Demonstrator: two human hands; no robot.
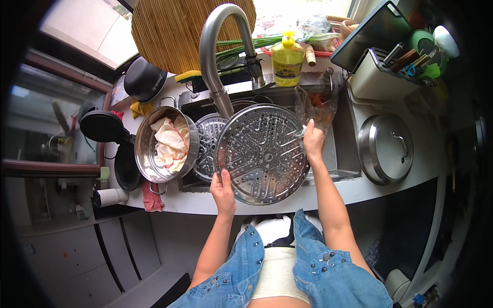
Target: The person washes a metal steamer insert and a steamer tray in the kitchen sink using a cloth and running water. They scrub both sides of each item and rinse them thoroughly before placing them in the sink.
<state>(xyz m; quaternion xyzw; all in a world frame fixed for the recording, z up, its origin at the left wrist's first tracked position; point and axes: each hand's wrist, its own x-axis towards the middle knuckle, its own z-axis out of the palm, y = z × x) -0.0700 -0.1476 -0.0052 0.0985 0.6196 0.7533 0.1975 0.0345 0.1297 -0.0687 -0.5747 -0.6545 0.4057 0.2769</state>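
Observation:
Both hands grip the rim of a round perforated metal steamer pan (265, 154), tilted over the front of the sink (346, 154). My left hand (224, 192) has the lower left rim, thumb on top. On the upper right rim is my right hand (314, 141), also with its thumb up. Drops or suds dot the pan's surface. Behind its left side shows a second perforated steamer piece (208, 134), partly hidden. A clear plastic bag (317, 104) with orange-brown bits hangs at the sink's back right corner.
The tall faucet (210, 50) arches over the sink. To the left stands a steel steamer pot (192, 142) with a crumpled cloth (169, 142) inside. A domed lid (385, 150) lies right, below a knife block (379, 82). Yellow dish soap (287, 63) stands behind.

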